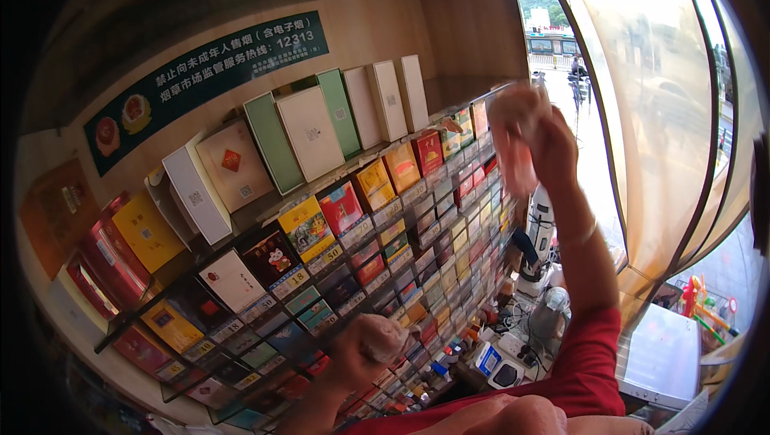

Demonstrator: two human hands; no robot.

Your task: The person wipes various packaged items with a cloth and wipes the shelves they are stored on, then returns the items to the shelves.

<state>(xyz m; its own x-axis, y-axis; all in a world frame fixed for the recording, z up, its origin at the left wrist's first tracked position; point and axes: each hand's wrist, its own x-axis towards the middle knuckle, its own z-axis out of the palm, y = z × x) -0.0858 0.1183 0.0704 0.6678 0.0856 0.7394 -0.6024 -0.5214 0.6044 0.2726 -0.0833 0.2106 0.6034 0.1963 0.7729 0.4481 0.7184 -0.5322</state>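
My right hand (pixel 550 134) is raised at the upper right, near the far end of the shelf's top row. It is closed on a crumpled, pinkish thing (pixel 516 158), probably a cloth, that hangs down; motion blurs both. My left hand (pixel 355 348) is lower, in front of the rack of cigarette packs, closed around a crumpled pale thing (pixel 384 337) that could be a cloth or a bag. Behind the hands, cigarette packs (pixel 305 227) stand in clear-fronted rows with price tags. Cartons and boxes (pixel 310 133) stand on the shelf above.
A green sign (pixel 210 86) is fixed to the wooden back panel (pixel 385 26). Glass shelf edges (pixel 129 318) jut out at lower left. Below right are a power strip (pixel 511 345), cables and a plastic-wrapped object (pixel 550 312). A white-topped case (pixel 662 354) stands near the street opening.
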